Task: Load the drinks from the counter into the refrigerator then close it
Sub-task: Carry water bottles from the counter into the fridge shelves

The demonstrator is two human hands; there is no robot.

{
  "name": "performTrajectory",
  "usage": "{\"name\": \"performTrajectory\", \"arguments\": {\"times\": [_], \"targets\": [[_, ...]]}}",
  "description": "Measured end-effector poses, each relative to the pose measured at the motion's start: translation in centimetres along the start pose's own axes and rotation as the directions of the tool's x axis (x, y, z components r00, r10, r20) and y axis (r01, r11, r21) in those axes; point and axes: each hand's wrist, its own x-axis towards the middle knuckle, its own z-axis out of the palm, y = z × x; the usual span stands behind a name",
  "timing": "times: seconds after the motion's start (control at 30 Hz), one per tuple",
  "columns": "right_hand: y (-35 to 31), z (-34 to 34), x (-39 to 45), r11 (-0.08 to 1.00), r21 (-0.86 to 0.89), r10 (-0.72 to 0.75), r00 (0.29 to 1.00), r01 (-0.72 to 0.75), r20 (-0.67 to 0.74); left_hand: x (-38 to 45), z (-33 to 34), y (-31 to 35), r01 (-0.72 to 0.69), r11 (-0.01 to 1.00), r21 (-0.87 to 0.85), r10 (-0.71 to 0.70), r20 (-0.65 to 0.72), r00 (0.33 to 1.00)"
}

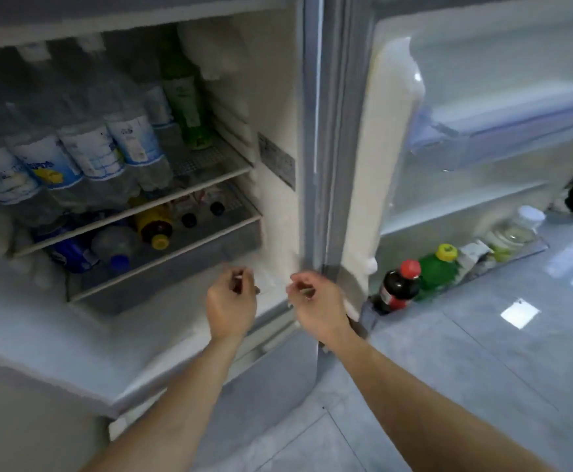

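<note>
Clear plastic water bottles point(84, 155) with paper-like labels stand on a wire shelf point(210, 161), the open door's point(482, 131) lining is glossy white plastic, and the floor tiles point(482, 352) shine.

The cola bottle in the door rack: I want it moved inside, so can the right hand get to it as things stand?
Probably yes. The cola bottle stands upright at the near end of the open door's bottom rack, its red cap clear above. The right hand holds nothing and hovers just left of the door edge, with nothing visible between.

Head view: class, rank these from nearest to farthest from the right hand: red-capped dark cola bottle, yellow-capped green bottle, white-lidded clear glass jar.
From the right hand:
1. Red-capped dark cola bottle, door's bottom rack, nearest the hinge.
2. Yellow-capped green bottle, beside it.
3. White-lidded clear glass jar, rack's far end.
</note>
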Motion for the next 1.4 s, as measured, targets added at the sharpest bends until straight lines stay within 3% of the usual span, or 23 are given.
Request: {"name": "performTrajectory", "arguments": {"times": [0.1, 0.2, 0.27, 0.4, 0.5, 0.57, 0.77, 0.9, 1.1, 1.4], "targets": [[5.7, -5.9, -5.3, 0.988, -0.045, 0.142, 0.985, -0.147, -0.098, -5.8, 3.4, -1.3, 0.060, 0.996, 0.072, -0.070, 0.155, 0.985], [10.9, -12.1, -11.2, 0.935, -0.033, 0.339, 0.918, -0.353, -0.207, -11.9, 6.0, -2.5, 0.146, 0.982, 0.116, -0.179, 0.366, 0.913], [14.2, -16.0, -15.6, 0.885, -0.006, 0.444, 0.849, -0.465, -0.287, -15.9, 7.2, -3.5, 0.193, 0.965, 0.179, -0.259, 0.510, 0.820], [20.1, -22.2, -25.0, 0.748, 0.173, 0.648, 0.647, -0.641, -0.401, -23.1, 7.7, -6.2, 0.243, 0.899, 0.364, -0.436, 0.700, 0.566], [23.6, -25.0, -31.4, 0.624, 0.294, 0.769, 0.502, -0.724, -0.396, -27.2, 6.4, -9.0, 0.274, 0.815, 0.511, -0.579, 0.707, 0.405], [25.3, -26.0, -35.4, 0.551, 0.356, 0.820, 0.410, -0.755, -0.400, -29.0, 4.9, -10.5, 0.266, 0.745, 0.612, -0.666, 0.662, 0.344], [27.9, -26.4, -44.7, 0.334, 0.491, 0.909, 0.137, -0.804, -0.394, -29.8, 2.2, -13.3, 0.206, 0.606, 0.769, -0.789, 0.548, 0.278], [27.4, -25.7, -47.8, 0.223, 0.575, 0.931, -0.004, -0.787, -0.366, -28.8, 3.8, -14.2, 0.141, 0.570, 0.810, -0.810, 0.525, 0.261], [26.6, -24.8, -49.5, 0.118, 0.633, 0.938, -0.123, -0.765, -0.324, -26.8, 12.5, -13.0, 0.040, 0.620, 0.784, -0.774, 0.602, 0.195], [29.4, -28.3, -52.1, -0.039, 0.745, 0.930, -0.296, -0.666, -0.216, -28.4, 29.7, -4.2, -0.033, 0.787, 0.616, -0.604, 0.780, 0.161]]}}
